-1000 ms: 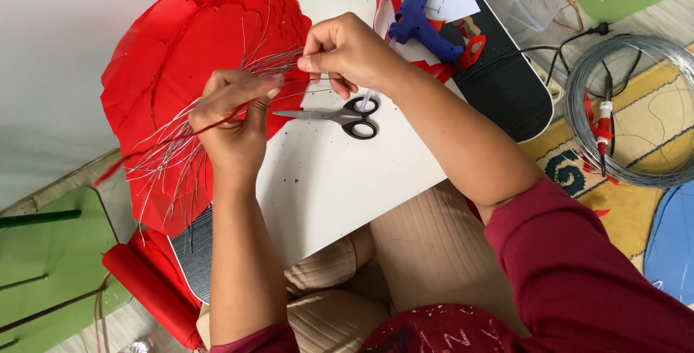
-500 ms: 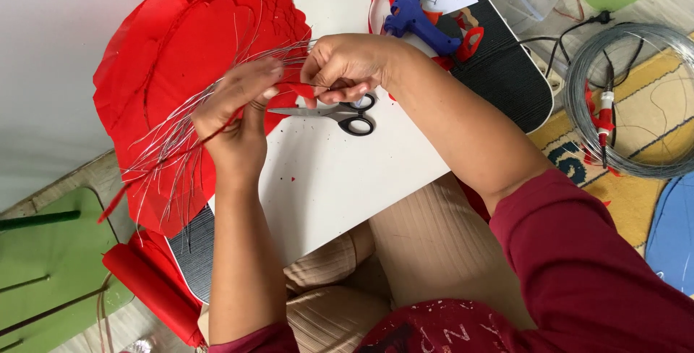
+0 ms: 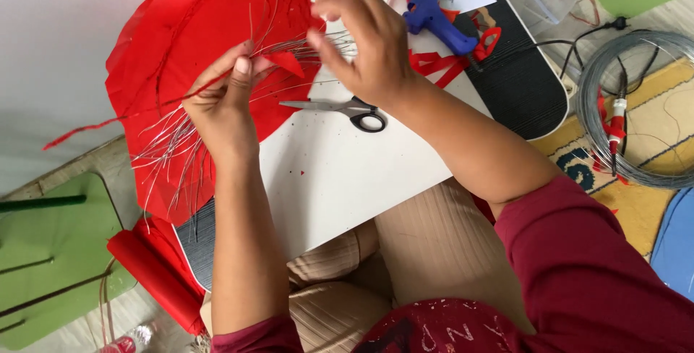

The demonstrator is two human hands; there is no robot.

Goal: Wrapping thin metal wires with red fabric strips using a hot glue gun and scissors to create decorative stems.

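Bundle of thin silver wires (image 3: 217, 118), light, springy, prone to splaying: best pinched mid-length, above red paper petals (image 3: 181, 49). Left hand (image 3: 224, 103) clenched round bundle; right hand (image 3: 361, 38) fingertips pinching wire ends. Scissors (image 3: 347, 109) on white board (image 3: 340, 172), blue glue gun (image 3: 434, 13) beyond.

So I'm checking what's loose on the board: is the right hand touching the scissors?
Apart. The head view shows the right hand raised at the wires, with bare white board between it and the scissors.
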